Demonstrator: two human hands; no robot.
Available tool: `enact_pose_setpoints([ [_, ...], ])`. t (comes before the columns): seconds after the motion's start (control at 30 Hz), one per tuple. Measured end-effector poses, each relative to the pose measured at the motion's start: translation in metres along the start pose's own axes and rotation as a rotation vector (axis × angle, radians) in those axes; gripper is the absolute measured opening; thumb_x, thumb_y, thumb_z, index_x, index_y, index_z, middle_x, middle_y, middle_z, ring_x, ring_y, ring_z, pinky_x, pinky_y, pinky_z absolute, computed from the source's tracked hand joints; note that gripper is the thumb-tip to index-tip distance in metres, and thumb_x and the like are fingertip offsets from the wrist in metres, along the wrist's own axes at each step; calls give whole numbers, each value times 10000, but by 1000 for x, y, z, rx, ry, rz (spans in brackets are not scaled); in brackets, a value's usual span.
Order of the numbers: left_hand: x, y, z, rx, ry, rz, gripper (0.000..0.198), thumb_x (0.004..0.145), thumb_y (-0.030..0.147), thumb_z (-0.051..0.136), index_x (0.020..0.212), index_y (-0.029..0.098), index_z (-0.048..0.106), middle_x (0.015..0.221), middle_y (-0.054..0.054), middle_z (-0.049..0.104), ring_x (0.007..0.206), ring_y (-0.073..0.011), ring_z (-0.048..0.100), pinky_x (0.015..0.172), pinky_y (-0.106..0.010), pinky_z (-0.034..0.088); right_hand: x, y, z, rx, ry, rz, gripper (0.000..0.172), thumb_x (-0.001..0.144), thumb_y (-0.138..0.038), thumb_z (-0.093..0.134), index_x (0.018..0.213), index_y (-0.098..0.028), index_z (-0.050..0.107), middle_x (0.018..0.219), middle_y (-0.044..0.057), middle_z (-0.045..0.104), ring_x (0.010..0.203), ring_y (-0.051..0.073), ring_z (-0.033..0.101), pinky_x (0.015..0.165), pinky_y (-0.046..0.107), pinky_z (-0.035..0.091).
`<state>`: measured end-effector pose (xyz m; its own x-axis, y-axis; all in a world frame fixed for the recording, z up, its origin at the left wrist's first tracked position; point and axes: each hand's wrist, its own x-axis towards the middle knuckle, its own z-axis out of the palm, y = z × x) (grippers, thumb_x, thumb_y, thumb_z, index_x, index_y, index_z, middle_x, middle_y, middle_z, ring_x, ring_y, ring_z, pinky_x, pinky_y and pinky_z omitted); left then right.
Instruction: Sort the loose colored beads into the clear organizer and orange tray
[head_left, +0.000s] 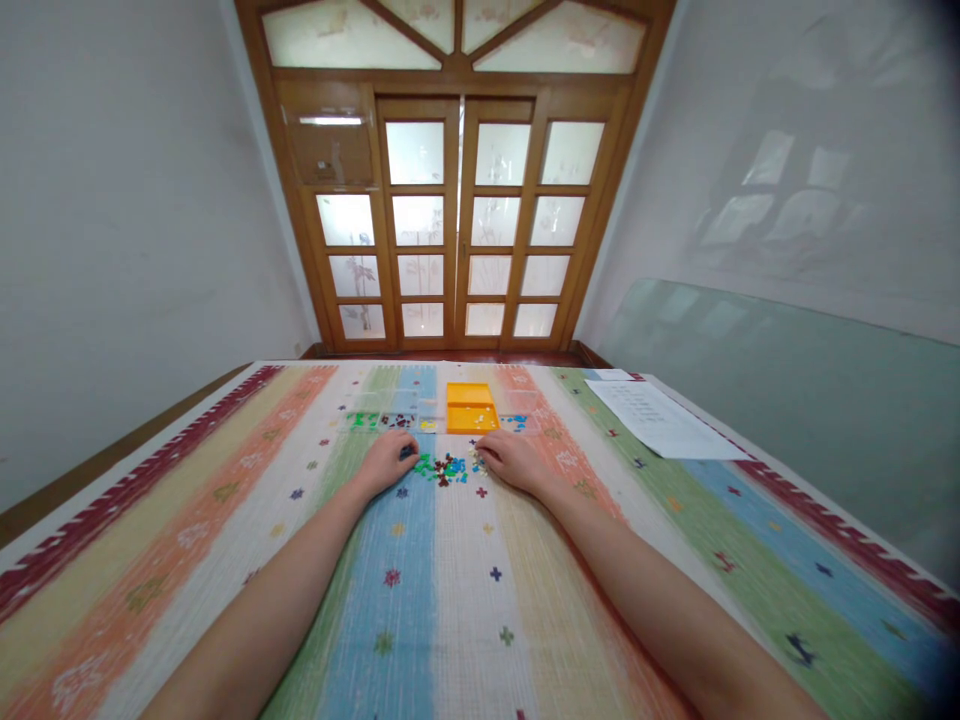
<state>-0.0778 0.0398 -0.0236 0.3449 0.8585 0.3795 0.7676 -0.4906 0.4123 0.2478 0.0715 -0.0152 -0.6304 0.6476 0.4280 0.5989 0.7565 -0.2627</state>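
Observation:
A loose pile of small green, brown, blue and white pieces [448,467] lies on the striped tablecloth between my hands. At its left edge rests my left hand [388,461], fingers curled inward, with their tips close to the green pieces. My right hand [511,460] is at the right edge, its fingertips drawn together over the white pieces [474,458]. Whatever either hand pinches is too small to make out. Just beyond the pile stands an open yellow box [472,393] with a few white pieces in it.
Left of the yellow box, clear containers hold green pieces [363,421], dark brown pieces [398,421] and yellow pieces [428,425]. Blue pieces [514,423] sit in another to its right. A printed paper sheet [660,420] lies on the tablecloth [465,620] at far right.

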Motion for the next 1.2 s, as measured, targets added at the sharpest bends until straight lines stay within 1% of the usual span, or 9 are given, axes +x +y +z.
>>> enact_pose_setpoints([
  [0.17, -1, 1, -1, 34, 7, 4, 111, 908, 305, 666, 887, 211, 724, 985, -73, 707, 994, -247, 633, 910, -364, 486, -1, -1, 0, -8, 1, -7, 206, 1032, -242, 543, 998, -222, 745, 974, 73, 736, 942, 214, 648, 854, 321, 475],
  [0.37, -2, 6, -5, 75, 3, 27, 171, 966, 280, 580, 926, 229, 739, 1007, -74, 710, 1023, -245, 631, 943, -372, 468, -2, -1, 0, -3, -4, 6, 208, 1031, -252, 540, 1024, -226, 746, 987, 74, 737, 956, 219, 649, 863, 334, 482],
  [0.47, -2, 5, -5, 67, 8, 14, 165, 953, 275, 590, 921, 229, 745, 1006, -76, 710, 1023, -246, 634, 937, -369, 475, -1, -2, -3, 8, -13, 0, 204, 1031, -254, 545, 1029, -228, 748, 981, 72, 735, 961, 218, 648, 868, 333, 483],
  [0.6, -3, 3, -5, 32, 5, 12, 129, 919, 264, 623, 904, 223, 745, 1006, -76, 707, 1018, -247, 634, 938, -366, 482, 1, -6, -10, 32, -69, 7, 185, 1018, -254, 572, 1039, -233, 754, 1007, 69, 734, 968, 216, 652, 866, 317, 480],
  [0.77, -3, 2, -5, -3, -6, 19, 111, 909, 249, 629, 891, 212, 732, 997, -67, 708, 1017, -240, 624, 943, -361, 472, 1, -10, -16, 79, -170, 33, 210, 994, -234, 586, 1122, -218, 752, 1099, 83, 727, 1008, 220, 655, 905, 314, 480],
  [0.87, -3, 1, -4, -13, -3, 9, 109, 912, 248, 622, 892, 207, 720, 978, -62, 714, 995, -232, 628, 922, -348, 470, -1, -11, -11, 69, -135, 44, 225, 997, -234, 585, 1151, -204, 746, 1125, 99, 710, 1050, 231, 641, 938, 334, 476],
  [1.0, -3, -1, -3, -67, 40, -78, 113, 917, 256, 605, 934, 217, 709, 962, -48, 726, 930, -214, 641, 868, -328, 475, -4, -7, 0, 53, -69, 60, 214, 1001, -239, 594, 1157, -205, 737, 1117, 105, 702, 1061, 241, 635, 940, 357, 482],
  [1.1, -2, -4, -3, -149, 100, -141, 127, 923, 276, 586, 952, 227, 699, 924, -31, 724, 853, -199, 642, 805, -313, 474, -5, -3, 4, 77, -27, 60, 236, 1010, -253, 593, 1208, -209, 714, 1131, 107, 704, 1082, 244, 634, 957, 370, 488],
  [1.2, 0, -13, -1, -240, 199, -219, 145, 920, 313, 580, 963, 223, 686, 890, -22, 717, 771, -191, 629, 753, -309, 476, -6, -1, 5, 106, -6, 65, 270, 1006, -259, 607, 1259, -217, 691, 1147, 107, 710, 1100, 250, 633, 967, 382, 493],
])
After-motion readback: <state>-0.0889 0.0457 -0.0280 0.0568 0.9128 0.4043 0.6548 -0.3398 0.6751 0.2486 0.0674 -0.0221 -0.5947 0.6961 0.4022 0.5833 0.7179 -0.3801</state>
